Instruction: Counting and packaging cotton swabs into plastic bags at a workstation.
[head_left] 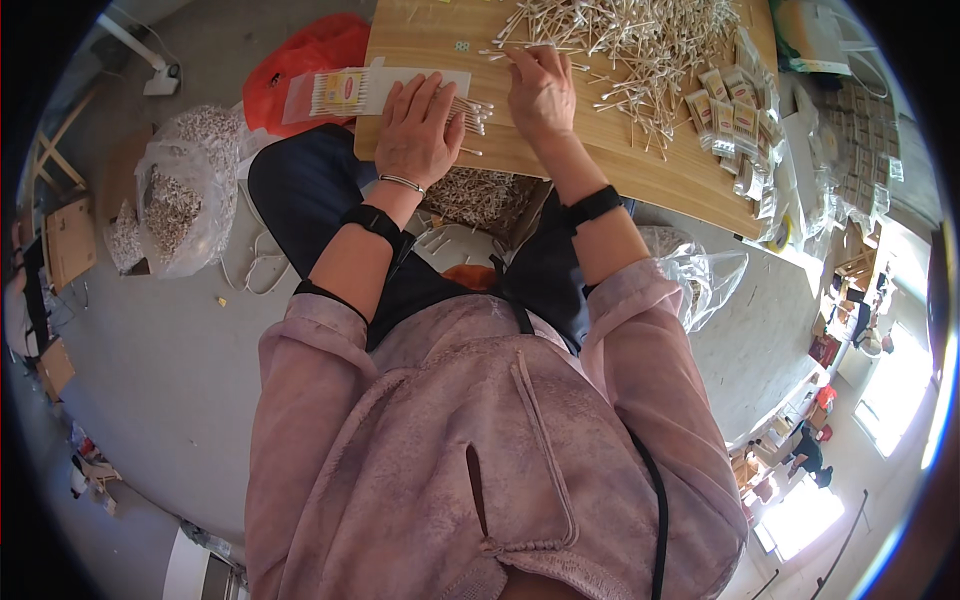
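Observation:
My left hand lies flat at the near edge of the wooden table, fingers stretched out over a row of cotton swabs. White tips stick out to its right, and the palm hides the rest. Left of the hand, a clear packet of swabs with a yellow label rests by a pale strip. My right hand is at the left fringe of the big loose swab pile. Its thumb and fingers are pinched on swabs, though how many I cannot tell.
Filled swab packets are heaped at the table's right side, near a yellow tape roll. Below the table edge, between my legs, sits a box of swabs. A red bag and clear bags of swabs stand left.

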